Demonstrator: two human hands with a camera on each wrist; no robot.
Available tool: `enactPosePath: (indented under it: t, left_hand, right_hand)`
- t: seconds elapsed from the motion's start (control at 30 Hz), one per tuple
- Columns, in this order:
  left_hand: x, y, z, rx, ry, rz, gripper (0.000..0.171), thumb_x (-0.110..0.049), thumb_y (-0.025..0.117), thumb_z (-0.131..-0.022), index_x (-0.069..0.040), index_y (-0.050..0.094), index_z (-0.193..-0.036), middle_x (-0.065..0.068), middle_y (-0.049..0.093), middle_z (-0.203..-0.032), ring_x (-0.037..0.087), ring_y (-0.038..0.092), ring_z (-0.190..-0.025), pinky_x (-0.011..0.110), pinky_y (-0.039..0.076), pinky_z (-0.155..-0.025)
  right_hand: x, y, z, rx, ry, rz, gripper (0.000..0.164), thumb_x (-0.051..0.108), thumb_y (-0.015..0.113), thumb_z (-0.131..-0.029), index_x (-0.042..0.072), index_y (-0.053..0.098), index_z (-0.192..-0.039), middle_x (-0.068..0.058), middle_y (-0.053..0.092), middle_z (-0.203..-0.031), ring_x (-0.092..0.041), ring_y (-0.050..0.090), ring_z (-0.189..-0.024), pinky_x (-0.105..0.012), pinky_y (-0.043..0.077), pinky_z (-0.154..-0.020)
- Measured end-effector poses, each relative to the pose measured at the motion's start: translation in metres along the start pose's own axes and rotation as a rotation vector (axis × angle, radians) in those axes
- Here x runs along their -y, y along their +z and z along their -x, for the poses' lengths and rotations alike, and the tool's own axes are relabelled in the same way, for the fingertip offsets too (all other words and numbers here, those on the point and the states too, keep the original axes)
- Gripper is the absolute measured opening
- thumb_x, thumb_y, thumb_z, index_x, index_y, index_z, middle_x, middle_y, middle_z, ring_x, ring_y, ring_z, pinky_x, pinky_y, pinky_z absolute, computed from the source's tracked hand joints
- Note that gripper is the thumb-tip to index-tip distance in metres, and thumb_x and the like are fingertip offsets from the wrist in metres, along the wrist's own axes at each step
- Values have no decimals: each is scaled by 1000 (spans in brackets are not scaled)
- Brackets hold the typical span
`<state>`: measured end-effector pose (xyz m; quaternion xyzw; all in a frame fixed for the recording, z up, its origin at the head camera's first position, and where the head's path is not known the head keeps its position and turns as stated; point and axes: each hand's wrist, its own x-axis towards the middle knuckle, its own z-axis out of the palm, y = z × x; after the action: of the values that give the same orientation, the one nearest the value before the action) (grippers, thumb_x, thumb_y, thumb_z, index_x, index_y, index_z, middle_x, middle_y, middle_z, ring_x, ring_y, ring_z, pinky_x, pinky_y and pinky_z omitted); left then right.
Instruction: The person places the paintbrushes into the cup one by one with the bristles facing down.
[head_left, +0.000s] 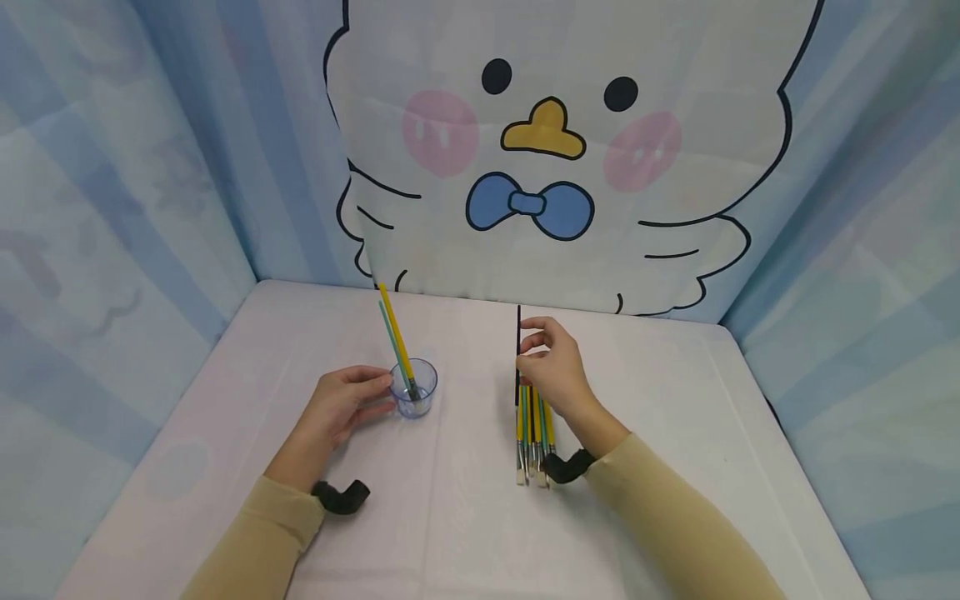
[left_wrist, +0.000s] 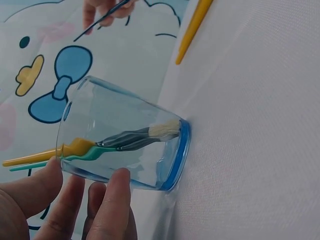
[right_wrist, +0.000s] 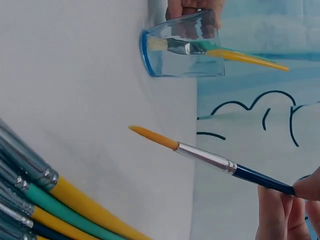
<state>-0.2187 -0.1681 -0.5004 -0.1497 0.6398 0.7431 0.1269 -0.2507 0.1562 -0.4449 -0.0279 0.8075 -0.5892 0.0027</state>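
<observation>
My left hand [head_left: 347, 404] holds a clear cup with a bluish tint [left_wrist: 125, 107] by its side, thumb near the rim, fingers along the wall. The cup stands upright on the table. A yellow paintbrush [head_left: 394, 325] and a green paintbrush [head_left: 388, 323] lean inside it, bristles down. Between thumb and fingers, my right hand [head_left: 557, 367] pinches a dark blue paintbrush [right_wrist: 205, 156] by its handle. Its pointed orange-brown tip hangs downward. Below that hand lies a row of several paintbrushes [head_left: 534, 429] with yellow, green and dark handles, partly hidden by the hand.
Pale cloth covers the table [head_left: 465, 500]. A curtain [head_left: 547, 267] with a cartoon face and blue bow tie hangs behind it, and blue striped curtains [head_left: 135, 167] stand at the sides. Dark bands [head_left: 341, 498] sit at both wrists.
</observation>
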Motion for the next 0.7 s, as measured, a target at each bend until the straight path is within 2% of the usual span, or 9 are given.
enactPosePath:
  t: [0.47,0.7]
  left_hand:
    - [0,0,-1,-8,-2,-12,39,-10,76,-101,4,67,-137,5,72,-114,16,74,-104,35,70,-91]
    - [-2,3,1,-20,-12,-13,39,-11,75,-102,3,66,-137,12,72,-123,15,76,-101,35,70,-89]
  right_hand:
    - [21,24,-7,-24,-118,-117,53,-10,65,-92,13,61,-140,-7,61,-102,-17,67,-78,-34,70,-66]
    - [31,37,-12,-28,-180,-207,51,-12,67,-93,13,61,-138,-4,61,-102,-19,65,-79,-34,71,-68]
